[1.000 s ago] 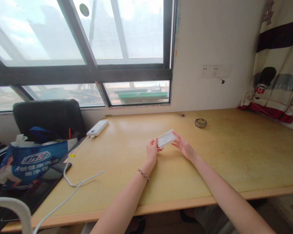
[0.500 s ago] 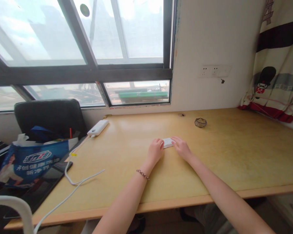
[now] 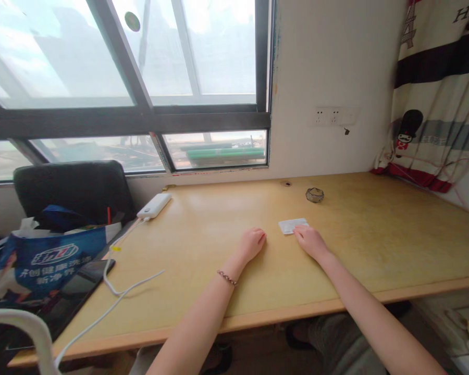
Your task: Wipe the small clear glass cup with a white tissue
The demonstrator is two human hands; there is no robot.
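Observation:
A small, flat white packet (image 3: 291, 225) lies on the yellowish wooden table near its middle; its exact kind is too small to tell. My right hand (image 3: 310, 241) is at the packet's right end, fingers and thumb closed on its near edge and covering that corner. To the left of the packet and apart from it, my left hand (image 3: 252, 244) rests on the tabletop with its fingers curled in. Nothing shows in that hand. A beaded bracelet (image 3: 227, 278) circles the left wrist.
Behind the packet stands a small dark wire-framed bowl (image 3: 315, 195). A white power bank (image 3: 155, 205) with a white cable (image 3: 108, 281) lies at the table's left edge. Farther left are a dark flat screen (image 3: 78, 291), a blue bag (image 3: 42, 260) and a black chair (image 3: 74, 187).
My left hand has let go of the packet. My right hand has moved right with it, opening a gap between the hands. The view has shifted slightly.

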